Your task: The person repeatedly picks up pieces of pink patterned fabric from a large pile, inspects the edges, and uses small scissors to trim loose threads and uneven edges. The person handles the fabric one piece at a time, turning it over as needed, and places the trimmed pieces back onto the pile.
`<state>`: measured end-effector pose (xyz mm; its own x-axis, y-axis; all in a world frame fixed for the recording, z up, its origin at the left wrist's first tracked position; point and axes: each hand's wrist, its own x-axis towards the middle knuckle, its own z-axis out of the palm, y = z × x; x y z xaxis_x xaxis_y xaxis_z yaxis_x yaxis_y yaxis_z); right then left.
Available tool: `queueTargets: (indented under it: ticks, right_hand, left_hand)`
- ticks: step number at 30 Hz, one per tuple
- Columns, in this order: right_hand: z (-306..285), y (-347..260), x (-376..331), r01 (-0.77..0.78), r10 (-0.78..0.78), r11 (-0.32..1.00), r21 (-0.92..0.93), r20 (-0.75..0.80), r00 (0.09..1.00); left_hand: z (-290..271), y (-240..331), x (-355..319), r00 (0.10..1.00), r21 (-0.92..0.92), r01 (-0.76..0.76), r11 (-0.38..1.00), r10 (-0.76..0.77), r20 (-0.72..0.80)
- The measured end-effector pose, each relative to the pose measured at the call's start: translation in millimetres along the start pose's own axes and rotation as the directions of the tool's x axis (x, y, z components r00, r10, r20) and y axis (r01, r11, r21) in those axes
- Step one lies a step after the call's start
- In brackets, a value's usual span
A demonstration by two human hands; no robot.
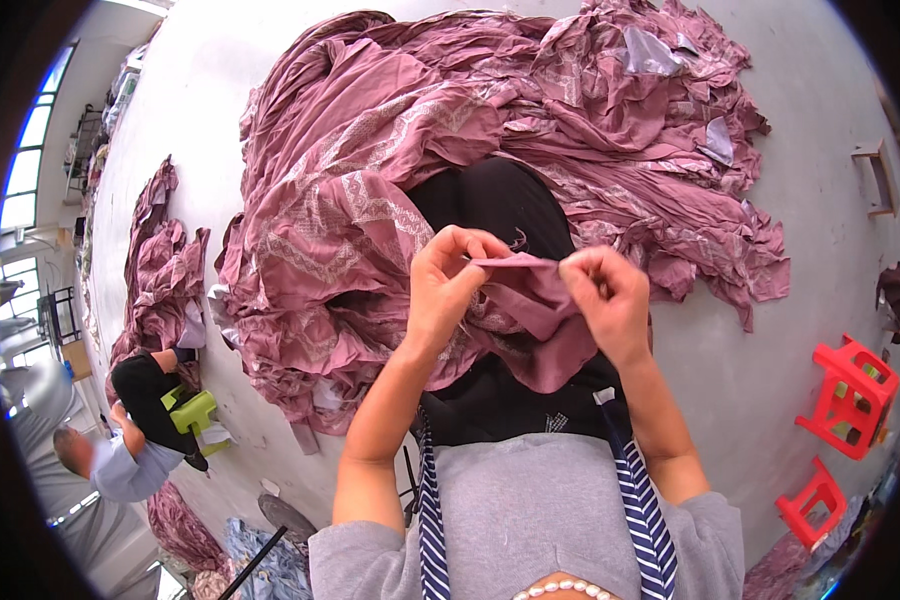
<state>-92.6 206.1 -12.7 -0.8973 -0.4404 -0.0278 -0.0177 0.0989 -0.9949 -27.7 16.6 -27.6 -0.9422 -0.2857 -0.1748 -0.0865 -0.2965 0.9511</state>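
A dusty-pink cloth [542,302] with pale lace-like patterning lies across my lap. My left hand [448,283] pinches its upper edge between thumb and fingers. A short way to the right, my right hand [607,290] is closed on the same edge, so the edge runs nearly straight between both hands. Below it the plain pink part hangs in a fold over my black trousers. A few dark loose threads [518,240] stick up beside the edge near my left hand. Whether my right fingers also hold something small cannot be made out.
A large heap of the same pink cloth [390,90] spreads over the pale floor ahead. At left, a person [135,450] sits on a green stool [198,412] beside another pink pile [160,265]. Red plastic stools [848,395] stand at right, near a small wooden stand [875,180].
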Motion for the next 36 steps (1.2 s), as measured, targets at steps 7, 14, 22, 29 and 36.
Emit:
queueTargets:
  ticks: [7, 14, 22, 29, 36]
  right_hand:
    - [-9.4, 26.5, 26.8, -0.201, 0.167, 0.93, 0.308, 0.133, 0.977]
    - [-8.3, 30.4, 29.9, -0.187, 0.153, 0.92, 0.345, 0.124, 0.98]
    - [-38.6, 61.1, 59.1, -0.182, 0.218, 0.943, 0.278, -0.103, 0.97]
    - [-54.2, 94.5, 65.2, -0.175, 0.215, 0.955, 0.24, -0.154, 0.964]
    - [-68.4, 110.2, 65.9, -0.158, 0.21, 0.962, 0.225, -0.23, 0.95]
  left_hand:
    - [-11.5, -1.9, 11.1, 0.93, -0.457, 0.367, 0.81, -0.339, 0.145]
    - [-6.8, 4.8, 12.1, 0.924, -0.451, 0.375, 0.81, -0.364, 0.115]
    - [-33.3, 7.4, 10.0, 0.991, -0.065, 0.041, 0.997, -0.049, -0.128]
    - [-42.3, -0.5, -25.1, 0.98, 0.547, -0.15, 0.823, 0.196, -0.026]
    - [-23.4, 3.3, -25.9, 0.835, 0.781, -0.528, 0.334, 0.372, 0.405]
